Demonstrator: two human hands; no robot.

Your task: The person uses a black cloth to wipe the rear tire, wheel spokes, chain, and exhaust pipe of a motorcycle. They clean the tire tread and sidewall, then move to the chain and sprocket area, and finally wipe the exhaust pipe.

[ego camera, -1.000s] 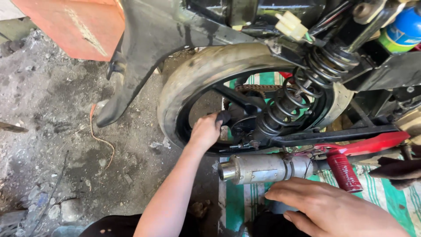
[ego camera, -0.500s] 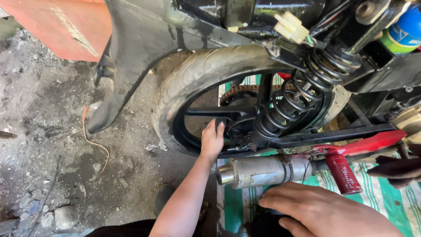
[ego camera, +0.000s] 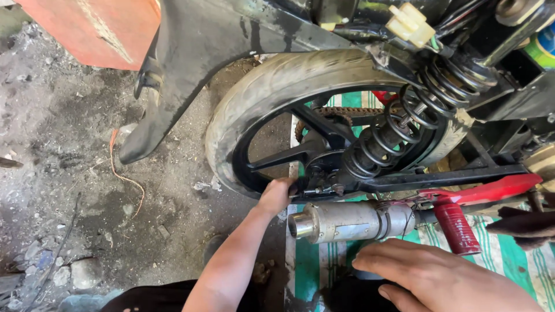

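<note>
While the left hand [ego camera: 276,195] has slid down from the spokes, fingers curled onto the rear wheel [ego camera: 277,98] hub, the right hand [ego camera: 439,280] rests flat, holding nothing, below the exhaust pipe [ego camera: 347,221].

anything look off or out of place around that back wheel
Yes. The silver exhaust muffler lies loose on the striped mat under the rear wheel, not mounted. A white connector sticks out unplugged near the spring. The left hand reaches the hub; the right hand rests below the muffler.

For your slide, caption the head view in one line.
Left hand touches black spoked motorcycle wheel above silver exhaust pipe.
</note>
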